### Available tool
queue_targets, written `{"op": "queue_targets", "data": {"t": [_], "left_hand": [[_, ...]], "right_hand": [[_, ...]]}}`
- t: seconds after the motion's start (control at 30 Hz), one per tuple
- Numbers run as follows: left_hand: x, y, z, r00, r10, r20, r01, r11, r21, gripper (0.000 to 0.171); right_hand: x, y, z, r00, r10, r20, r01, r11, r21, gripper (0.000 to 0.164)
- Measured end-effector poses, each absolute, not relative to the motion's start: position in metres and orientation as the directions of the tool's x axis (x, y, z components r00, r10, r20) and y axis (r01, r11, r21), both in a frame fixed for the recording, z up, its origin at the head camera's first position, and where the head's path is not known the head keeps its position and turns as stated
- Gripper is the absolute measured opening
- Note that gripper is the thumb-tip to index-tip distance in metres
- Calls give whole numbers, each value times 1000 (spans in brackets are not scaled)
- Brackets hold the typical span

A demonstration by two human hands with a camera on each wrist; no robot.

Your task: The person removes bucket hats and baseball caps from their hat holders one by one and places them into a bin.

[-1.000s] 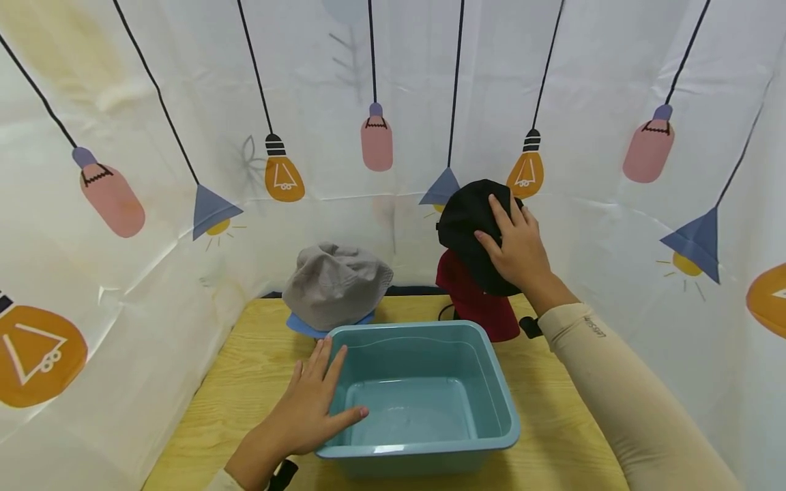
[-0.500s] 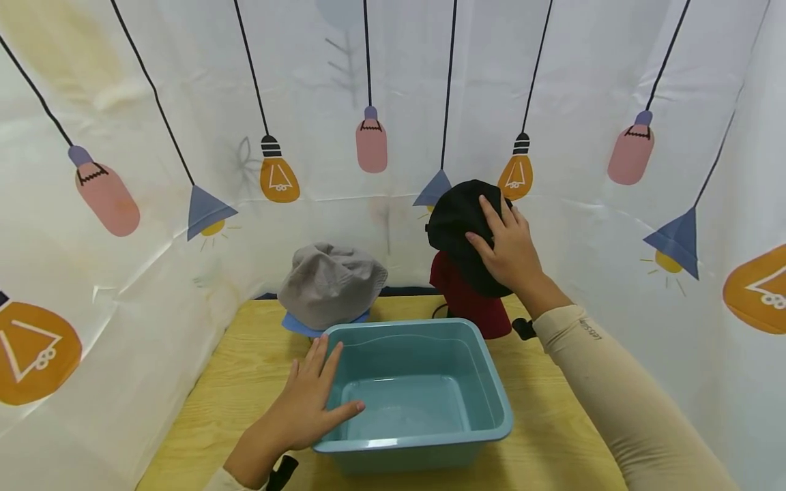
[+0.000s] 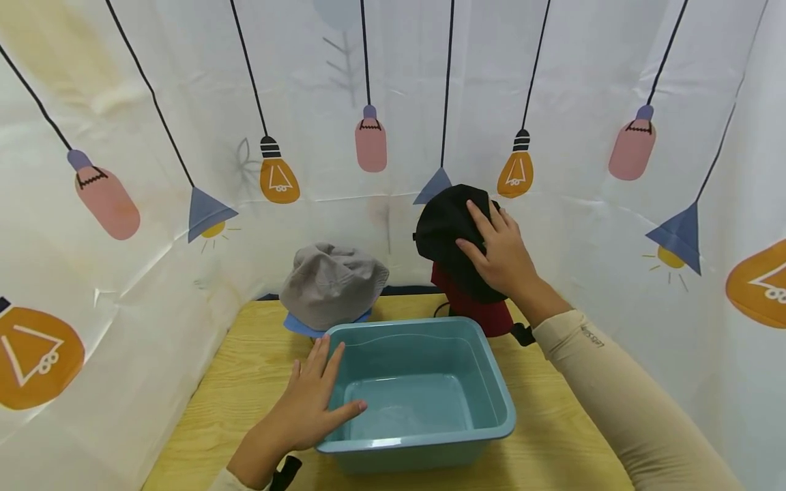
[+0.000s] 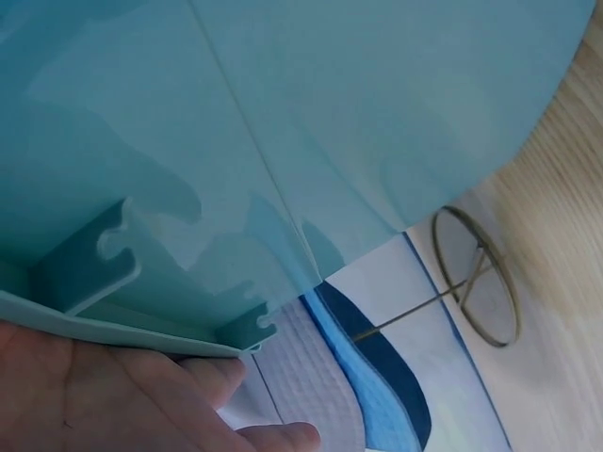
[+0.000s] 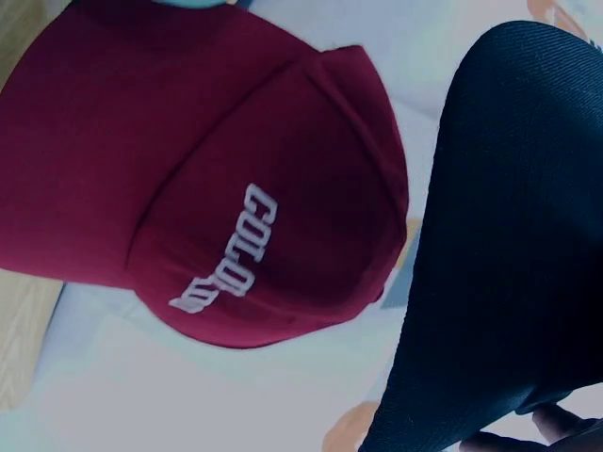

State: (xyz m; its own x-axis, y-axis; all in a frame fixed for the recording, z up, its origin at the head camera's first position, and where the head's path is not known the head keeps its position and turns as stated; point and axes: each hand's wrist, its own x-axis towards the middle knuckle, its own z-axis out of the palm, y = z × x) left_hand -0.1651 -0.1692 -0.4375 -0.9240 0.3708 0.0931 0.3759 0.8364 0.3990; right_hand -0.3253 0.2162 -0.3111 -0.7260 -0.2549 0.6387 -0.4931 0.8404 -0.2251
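Observation:
My right hand (image 3: 506, 256) spreads its fingers over the crown of a black cap (image 3: 451, 225) and grips it. In the right wrist view the black cap (image 5: 518, 217) is apart from a dark red cap (image 5: 264, 198) with white lettering. From the head, the black cap partly covers the red cap (image 3: 491, 319). My left hand (image 3: 303, 406) rests on the left rim of a blue-green plastic tub (image 3: 424, 443), fingers extended. In the left wrist view, fingers (image 4: 160, 395) lie along the underside of the tub's rim.
Behind the tub's left corner a grey hat (image 3: 331, 283) sits over a blue brim (image 3: 297, 324). A thin metal stand (image 4: 476, 278) with a ring base shows beneath them. A wooden table (image 3: 227, 382) bears everything, with a printed curtain (image 3: 393, 225) hanging around it.
My right hand has shifted the black cap slightly left and down, covering more of the red cap's top. My left hand stays on the tub's rim. The head view has moved a little.

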Motion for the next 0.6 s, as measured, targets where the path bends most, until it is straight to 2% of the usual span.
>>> {"op": "queue_targets", "data": {"t": [0.4,0.6], "left_hand": [[-167,-167,-437,-930,361,74,359,840,407,109],[-167,-167,-437,-933,356,63,349,840,416,108]], "right_hand": [[-317,202,-317,-729,-319,605,-549,801,-240,76],[-309,194,-319,-707,-361,608,-592,772,-230,75]]}}
